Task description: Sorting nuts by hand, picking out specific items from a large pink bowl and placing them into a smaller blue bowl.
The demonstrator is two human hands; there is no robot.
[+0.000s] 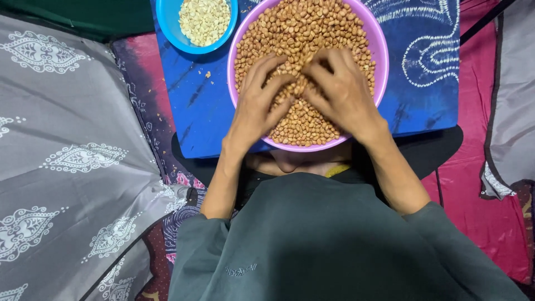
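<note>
A wide purple bowl [380,42] full of brown-skinned peanuts [304,28] rests on a blue patterned cloth. Both my hands lie palm down on the peanuts in the near half of the bowl. My left hand [257,103] has its fingers spread and pressed into the nuts. Beside it, my right hand [341,92] is also splayed, with its fingertips meeting those of the left near the bowl's middle. Whether any nuts are pinched between the fingers is hidden.
A smaller blue bowl [167,22] with pale skinned peanuts [204,19] stands at the far left of the purple one. The blue cloth [421,72] covers a low surface. Grey patterned fabric [67,167] lies to the left, red fabric [479,189] to the right.
</note>
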